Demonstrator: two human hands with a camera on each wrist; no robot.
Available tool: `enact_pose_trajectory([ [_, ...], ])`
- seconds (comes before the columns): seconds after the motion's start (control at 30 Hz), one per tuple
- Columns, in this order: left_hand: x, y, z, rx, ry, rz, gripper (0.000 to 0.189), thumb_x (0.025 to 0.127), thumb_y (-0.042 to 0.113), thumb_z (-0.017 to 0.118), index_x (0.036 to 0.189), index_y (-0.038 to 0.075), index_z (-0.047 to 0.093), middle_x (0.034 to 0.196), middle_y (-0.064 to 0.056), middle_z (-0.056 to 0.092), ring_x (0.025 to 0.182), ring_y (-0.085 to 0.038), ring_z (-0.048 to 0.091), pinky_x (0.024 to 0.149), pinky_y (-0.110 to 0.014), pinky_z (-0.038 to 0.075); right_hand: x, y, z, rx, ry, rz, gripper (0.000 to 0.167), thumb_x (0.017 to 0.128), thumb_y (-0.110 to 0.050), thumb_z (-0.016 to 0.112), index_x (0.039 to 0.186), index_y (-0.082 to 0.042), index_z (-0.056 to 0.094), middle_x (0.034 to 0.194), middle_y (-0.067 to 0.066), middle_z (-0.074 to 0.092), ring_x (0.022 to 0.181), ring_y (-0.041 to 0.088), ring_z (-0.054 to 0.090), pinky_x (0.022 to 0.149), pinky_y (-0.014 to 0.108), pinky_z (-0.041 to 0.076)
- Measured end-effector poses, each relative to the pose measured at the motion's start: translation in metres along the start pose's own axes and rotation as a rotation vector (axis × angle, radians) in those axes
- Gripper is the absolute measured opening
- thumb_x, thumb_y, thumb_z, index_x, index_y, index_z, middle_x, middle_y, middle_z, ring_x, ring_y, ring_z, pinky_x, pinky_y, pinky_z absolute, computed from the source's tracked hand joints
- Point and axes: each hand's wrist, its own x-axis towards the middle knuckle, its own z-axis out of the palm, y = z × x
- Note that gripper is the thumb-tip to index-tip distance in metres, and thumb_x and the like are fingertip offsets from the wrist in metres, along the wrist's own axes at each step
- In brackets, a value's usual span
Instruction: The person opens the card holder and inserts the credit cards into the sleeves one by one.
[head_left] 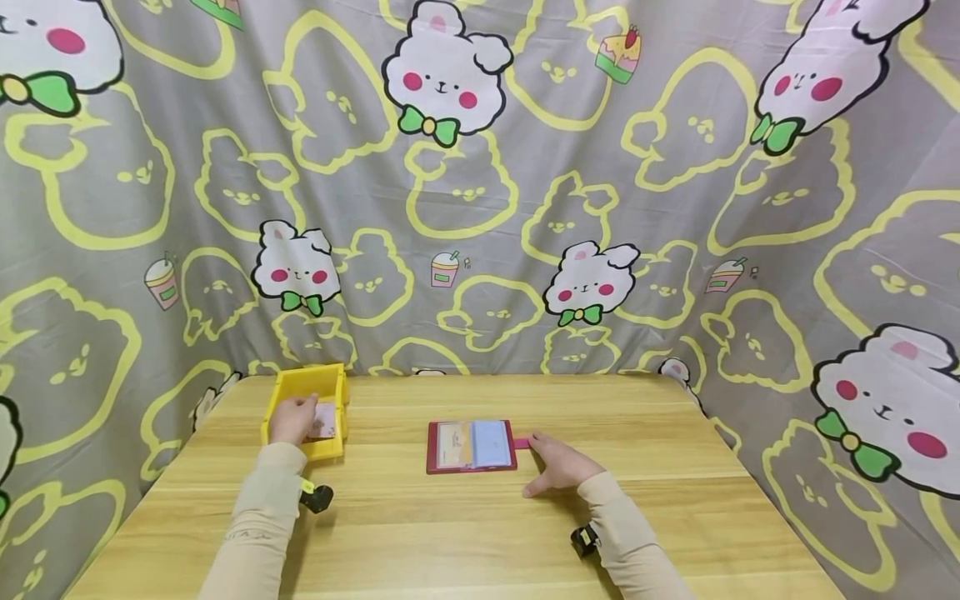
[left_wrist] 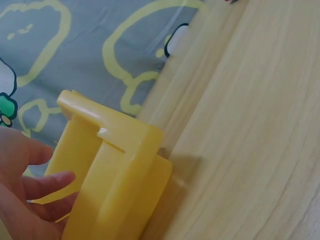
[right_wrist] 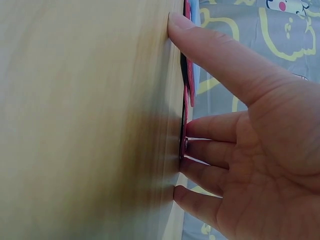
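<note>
My left hand [head_left: 294, 419] is inside a yellow plastic bin [head_left: 340, 442] at the table's left. Its fingertips are at the upper left of a small pale pink card [head_left: 324, 421]. In the left wrist view, the fingers [left_wrist: 50, 185] are loosely bent and apart behind the bin wall; the card is hidden there. A red card holder [head_left: 432, 450] lies spread open at mid-table, with a beige and yellow card in its left sleeve and a light blue right side. My right hand [head_left: 558, 462] touches its pink strap [head_left: 522, 443] with extended fingers, the thumb spread toward the tabletop.
The light wood table [head_left: 420, 533] carries the bin and the card holder. A grey curtain [head_left: 480, 192] with cartoon prints hangs round its back and sides. Small black cameras [head_left: 317, 498] are strapped to both wrists.
</note>
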Motion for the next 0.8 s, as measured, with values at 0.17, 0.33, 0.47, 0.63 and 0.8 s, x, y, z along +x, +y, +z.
enact_pose_trajectory([
  [0.17, 0.004, -0.0035, 0.0042, -0.032, 0.041, 0.025, 0.05, 0.102, 0.028, 0.041, 0.135, -0.008, 0.049, 0.13, -0.03, 0.053, 0.11, -0.038, 0.056, 0.077, -0.038, 0.055, 0.0007, 0.0006, 0.0002, 0.0, -0.001, 0.002, 0.099, 0.07, -0.032, 0.087, 0.144, 0.01, 0.038, 0.153, 0.029, 0.033, 0.141, 0.043, 0.034, 0.117, 0.052, 0.031],
  [0.33, 0.0049, -0.004, 0.0049, -0.001, 0.057, 0.061, 0.044, 0.101, 0.023, 0.042, 0.13, -0.008, 0.055, 0.125, -0.03, 0.056, 0.104, -0.037, 0.058, 0.071, -0.035, 0.053, 0.0018, 0.0011, 0.0006, -0.004, -0.003, 0.006, 0.099, 0.07, -0.033, 0.087, 0.144, 0.01, 0.038, 0.153, 0.029, 0.033, 0.141, 0.043, 0.034, 0.117, 0.052, 0.031],
  [0.47, 0.0065, -0.0034, 0.0036, 0.037, 0.021, 0.07, 0.046, 0.101, 0.025, 0.041, 0.131, -0.007, 0.055, 0.131, -0.03, 0.054, 0.111, -0.039, 0.055, 0.08, -0.04, 0.052, 0.0014, 0.0005, 0.0, -0.004, 0.001, 0.002, 0.098, 0.07, -0.032, 0.088, 0.143, 0.01, 0.038, 0.152, 0.029, 0.034, 0.141, 0.043, 0.034, 0.117, 0.052, 0.031],
  [0.63, 0.0074, -0.0023, 0.0012, 0.047, -0.038, 0.067, 0.046, 0.101, 0.022, 0.04, 0.135, -0.008, 0.05, 0.134, -0.031, 0.052, 0.112, -0.038, 0.055, 0.076, -0.035, 0.053, 0.001, -0.0001, -0.0001, -0.007, 0.0, -0.004, 0.098, 0.07, -0.032, 0.087, 0.143, 0.011, 0.038, 0.152, 0.029, 0.033, 0.141, 0.043, 0.034, 0.117, 0.052, 0.031],
  [0.8, 0.01, -0.0035, 0.0015, 0.037, -0.054, 0.077, 0.046, 0.09, 0.002, 0.044, 0.133, -0.011, 0.051, 0.129, -0.033, 0.054, 0.097, -0.032, 0.058, 0.062, -0.024, 0.05, 0.001, 0.0002, -0.0002, -0.012, 0.003, -0.012, 0.098, 0.07, -0.032, 0.087, 0.143, 0.011, 0.038, 0.152, 0.03, 0.033, 0.141, 0.044, 0.034, 0.117, 0.052, 0.031],
])
